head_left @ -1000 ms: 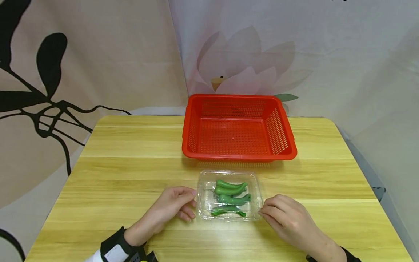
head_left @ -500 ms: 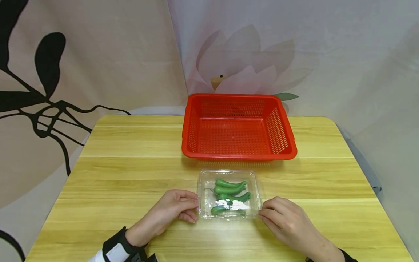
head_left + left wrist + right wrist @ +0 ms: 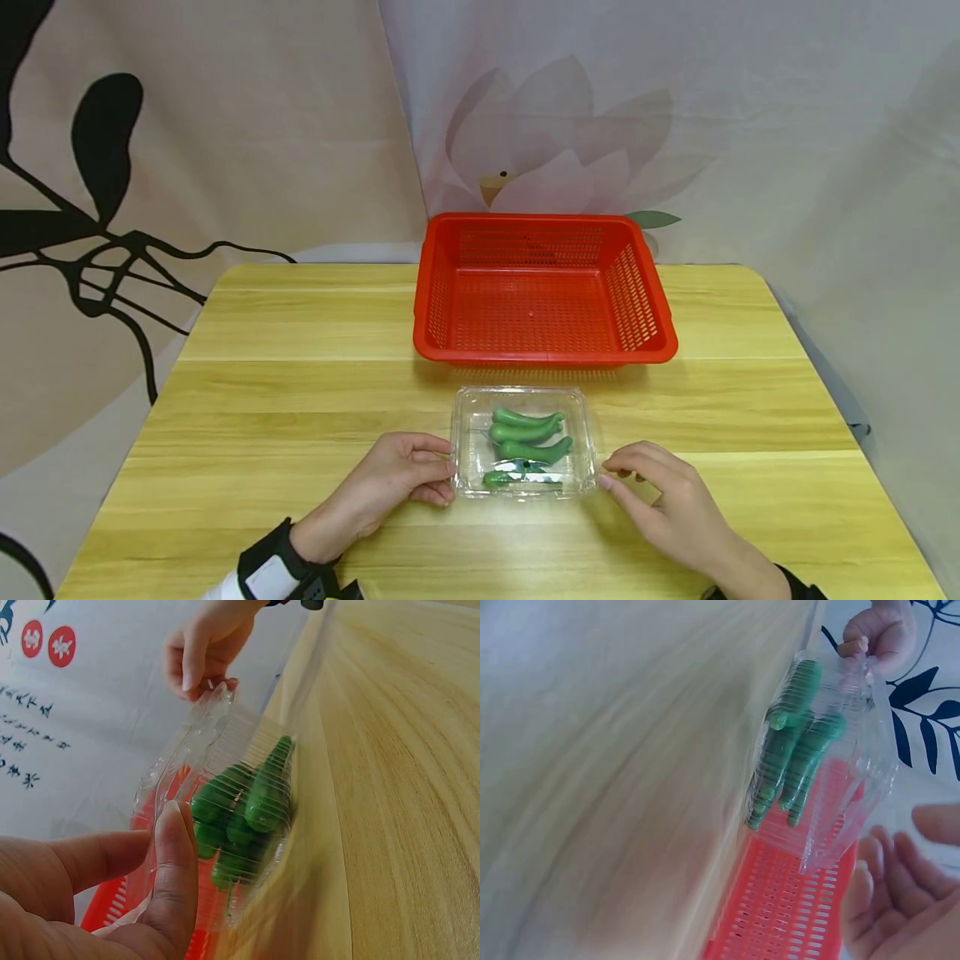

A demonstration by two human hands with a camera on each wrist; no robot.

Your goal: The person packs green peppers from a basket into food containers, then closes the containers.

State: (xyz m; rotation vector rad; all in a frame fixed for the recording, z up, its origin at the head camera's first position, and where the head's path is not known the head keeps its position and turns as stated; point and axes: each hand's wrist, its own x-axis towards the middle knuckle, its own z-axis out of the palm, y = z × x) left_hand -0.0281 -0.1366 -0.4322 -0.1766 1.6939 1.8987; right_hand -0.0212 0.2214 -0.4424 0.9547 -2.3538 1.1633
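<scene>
A clear plastic clamshell box (image 3: 470, 421) sits on the table in front of me. Several green chili peppers (image 3: 534, 452) lie inside it, seen through a shiny top. At the box's left side, my left hand (image 3: 397, 475) pinches the rim between thumb and fingers; the left wrist view shows the thumb (image 3: 174, 855) along that rim. My right hand (image 3: 671, 504) is beside the lower right corner, thumb tip right at the edge and fingers spread apart. In the right wrist view, this hand (image 3: 904, 900) has nothing between thumb and fingers.
A red plastic basket (image 3: 547, 358) with perforated walls stands just behind the box, towards the back of the wooden table (image 3: 300, 375). Behind it hangs a pale cloth backdrop (image 3: 300, 125) printed with a flower and dark leaves.
My right thumb and fingers have parted and come off the box's corner. My left hand has closed in on the left rim. The box has barely shifted.
</scene>
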